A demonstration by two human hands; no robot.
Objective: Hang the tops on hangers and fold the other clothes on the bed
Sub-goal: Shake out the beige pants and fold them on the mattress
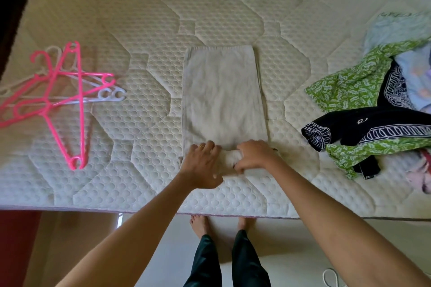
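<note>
The pale folded garment lies as a long strip in the middle of the bed, its near end bunched into a small roll at the mattress edge. The left hand lies over the left part of that roll with fingers curled on the cloth, and the right hand grips the right part, fingers clamped around the bundle. The main risk, as I judge it, is an uneven roll or fold – if one hand advances ahead of the other the strip will skew and its long edges, now roughly parallel, will splay. The cloth looks soft and limp, so a loose grip could let the bundle unravel. It also sits close to the near edge of the bed – a tug toward the body could drag it off. The heap of unsorted clothes lies well apart at the right, and the pink and white hangers well apart at the left, so neither should snag
</note>
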